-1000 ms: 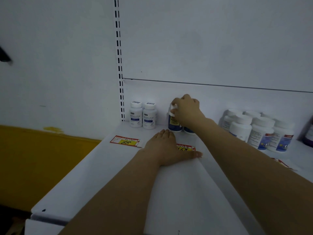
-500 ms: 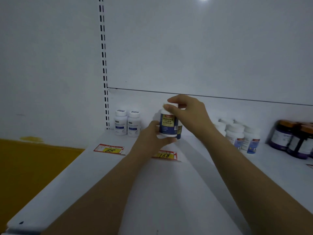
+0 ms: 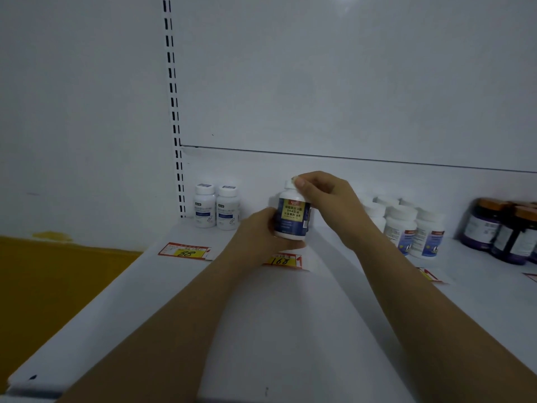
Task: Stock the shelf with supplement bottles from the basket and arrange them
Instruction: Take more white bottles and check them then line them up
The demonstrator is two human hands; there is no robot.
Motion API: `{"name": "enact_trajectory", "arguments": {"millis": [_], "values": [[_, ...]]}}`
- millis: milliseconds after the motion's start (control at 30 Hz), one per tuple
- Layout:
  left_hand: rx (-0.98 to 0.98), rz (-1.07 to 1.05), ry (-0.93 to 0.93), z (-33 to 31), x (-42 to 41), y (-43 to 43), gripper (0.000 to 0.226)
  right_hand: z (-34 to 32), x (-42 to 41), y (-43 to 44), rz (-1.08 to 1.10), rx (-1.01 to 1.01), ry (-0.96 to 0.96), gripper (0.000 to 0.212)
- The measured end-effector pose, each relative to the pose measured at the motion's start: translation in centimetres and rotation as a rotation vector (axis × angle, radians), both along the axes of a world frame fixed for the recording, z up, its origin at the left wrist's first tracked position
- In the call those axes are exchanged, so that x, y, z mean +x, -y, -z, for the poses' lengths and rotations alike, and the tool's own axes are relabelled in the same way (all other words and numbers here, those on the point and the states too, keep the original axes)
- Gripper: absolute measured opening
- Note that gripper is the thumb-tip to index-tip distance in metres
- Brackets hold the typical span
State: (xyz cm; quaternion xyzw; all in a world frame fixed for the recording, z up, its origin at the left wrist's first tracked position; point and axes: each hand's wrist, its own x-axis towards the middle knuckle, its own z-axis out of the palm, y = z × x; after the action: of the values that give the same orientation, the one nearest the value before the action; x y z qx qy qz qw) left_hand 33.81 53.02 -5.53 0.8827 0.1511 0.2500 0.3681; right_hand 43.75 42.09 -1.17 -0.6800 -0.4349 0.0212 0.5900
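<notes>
Left hand (image 3: 258,231) fingers wrap the base of a blue-labelled supplement bottle (image 3: 292,216), contents unseen; right hand (image 3: 322,199) fingers pinch its white cap, above the white shelf (image 3: 290,315).

Shop: white slotted shelf (image 3: 290,330) carries handwritten price tags (image 3: 186,252) before grouped rows of supplement bottles (image 3: 412,228).

Both bare forearms reach forward and converge near the middle of the view. The left hand (image 3: 261,231) comes in from the lower left, palm turned rightward, its fingers curled in a cupping grip from below and the side. The right hand (image 3: 322,199) sits higher, wrist bent downward, thumb and fingertips (image 3: 299,181) pinched together at the top.
</notes>
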Motion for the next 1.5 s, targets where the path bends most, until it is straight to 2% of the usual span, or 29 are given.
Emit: {"name": "enact_trajectory", "arguments": {"millis": [167,267,400,600,700,800,867,1033,1133,1267,1400,1500], "values": [[-0.211,0.122,-0.022,-0.6,-0.1,0.4,0.049,-0.3,-0.2,0.3,-0.039,0.079,-0.070,0.022],[-0.208,0.082,0.019,-0.6,-0.2,0.5,0.050,-0.3,-0.3,0.0,-0.084,0.075,-0.157,0.022],[-0.123,-0.015,0.047,-0.7,-0.2,0.7,0.054,0.1,-0.3,-0.4,-0.008,0.005,-0.082,0.026],[-0.297,0.135,0.011,-0.9,-0.7,0.8,0.038,-0.1,0.2,0.0,-0.112,0.068,-0.209,0.023],[-0.273,0.075,0.081,-0.7,-0.4,0.6,0.049,-0.1,-0.1,-0.1,-0.163,0.067,-0.230,0.025],[-0.193,-0.023,0.110,-0.6,-0.2,0.7,0.058,0.3,-0.4,-0.4,-0.094,0.032,-0.147,0.031],[-0.208,-0.008,0.089,-0.7,-0.1,0.7,0.060,0.4,-0.3,-0.4,-0.082,0.059,-0.162,0.029],[-0.361,0.141,0.059,-0.8,-0.8,0.8,0.051,0.2,0.4,0.1,-0.137,0.060,-0.241,0.033],[-0.303,0.064,0.113,-0.8,-0.8,0.8,0.051,0.1,0.1,-0.1,-0.184,0.055,-0.274,0.031],[-0.160,-0.057,0.152,-0.6,-0.6,0.9,0.056,0.2,-0.5,-0.4,-0.070,0.035,-0.089,0.034],[-0.272,0.040,0.075,-0.8,-0.6,0.9,0.057,0.2,0.0,-0.1,-0.046,0.063,-0.155,0.034],[-0.251,0.071,0.060,-0.7,-0.6,1.1,0.052,0.1,0.0,-0.1,-0.155,0.053,-0.218,0.029]]}}
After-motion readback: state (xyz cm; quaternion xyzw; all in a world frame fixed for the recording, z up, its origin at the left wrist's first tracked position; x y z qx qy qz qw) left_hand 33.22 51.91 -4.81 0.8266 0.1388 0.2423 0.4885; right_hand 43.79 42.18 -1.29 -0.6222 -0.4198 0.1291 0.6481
